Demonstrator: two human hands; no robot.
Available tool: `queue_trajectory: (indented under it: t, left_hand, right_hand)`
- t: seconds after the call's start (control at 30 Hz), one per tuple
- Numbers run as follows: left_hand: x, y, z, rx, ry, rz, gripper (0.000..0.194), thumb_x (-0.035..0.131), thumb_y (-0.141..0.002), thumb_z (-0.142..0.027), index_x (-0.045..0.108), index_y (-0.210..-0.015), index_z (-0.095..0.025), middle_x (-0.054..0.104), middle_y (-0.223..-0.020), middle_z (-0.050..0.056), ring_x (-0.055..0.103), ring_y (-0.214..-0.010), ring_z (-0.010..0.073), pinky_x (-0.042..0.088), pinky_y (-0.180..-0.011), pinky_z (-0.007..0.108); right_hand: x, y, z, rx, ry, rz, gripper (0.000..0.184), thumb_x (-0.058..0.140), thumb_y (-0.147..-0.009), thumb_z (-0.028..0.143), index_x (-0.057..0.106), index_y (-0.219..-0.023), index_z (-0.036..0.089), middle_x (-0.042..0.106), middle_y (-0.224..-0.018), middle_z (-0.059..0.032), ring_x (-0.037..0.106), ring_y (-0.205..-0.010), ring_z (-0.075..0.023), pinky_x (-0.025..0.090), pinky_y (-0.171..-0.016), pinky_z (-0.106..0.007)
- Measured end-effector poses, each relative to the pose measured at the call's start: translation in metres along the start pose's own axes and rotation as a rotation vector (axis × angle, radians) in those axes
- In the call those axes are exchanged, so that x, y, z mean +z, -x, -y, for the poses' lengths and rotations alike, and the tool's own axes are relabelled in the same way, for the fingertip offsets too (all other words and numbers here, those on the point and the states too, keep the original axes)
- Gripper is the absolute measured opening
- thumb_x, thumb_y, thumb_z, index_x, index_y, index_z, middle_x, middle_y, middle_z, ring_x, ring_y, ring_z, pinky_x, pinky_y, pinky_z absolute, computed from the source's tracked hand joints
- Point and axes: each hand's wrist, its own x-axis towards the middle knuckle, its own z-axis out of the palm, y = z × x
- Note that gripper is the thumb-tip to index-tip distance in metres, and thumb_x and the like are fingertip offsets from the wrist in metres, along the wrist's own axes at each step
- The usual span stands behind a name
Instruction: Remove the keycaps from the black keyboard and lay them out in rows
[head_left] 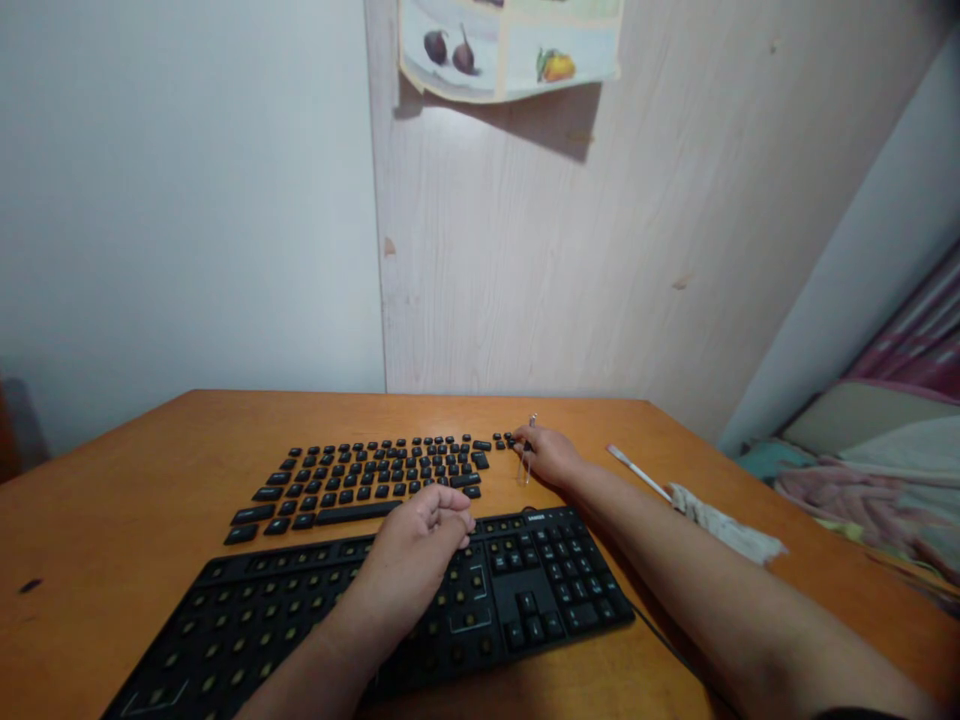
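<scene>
A black keyboard (525, 600) lies at the front of the desk. Its left and middle parts show bare switch posts, while the number pad and arrow keys have caps. Loose black keycaps (364, 492) stand in keyboard-like rows behind it, with a long space bar cap (356, 513) in front. My left hand (424, 540) is over the keyboard's upper middle, fingers curled against the thumb; whatever they hold, if anything, is hidden. At the right end of the rows, my right hand (547, 452) grips a thin wire keycap puller (525, 468), with its fingertips at the small keycaps (508, 439).
To the right lie a white-handled brush (637, 470) and a crumpled pale cloth (724, 525). The keyboard's cable (667, 645) runs under my right arm. A small dark piece (31, 586) sits at the far left of the wooden desk (135, 490). A wall stands behind.
</scene>
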Motion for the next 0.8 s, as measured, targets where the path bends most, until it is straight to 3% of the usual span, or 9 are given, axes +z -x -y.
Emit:
queue_trajectory:
  t: [0.8]
  left_hand:
    - [-0.0003, 0.0013, -0.0009, 0.004, -0.023, 0.029, 0.027, 0.061, -0.077, -0.037, 0.061, -0.095, -0.017, 0.067, -0.08, 0.002, 0.061, -0.079, 0.0181, 0.045, -0.077, 0.028]
  right_hand:
    - [0.0048, 0.0003, -0.0065, -0.037, -0.088, -0.034, 0.026, 0.055, -0.09, 0.027, 0.067, -0.112, 0.02, 0.072, -0.106, -0.0092, 0.065, -0.097, -0.0214, 0.045, -0.081, -0.027]
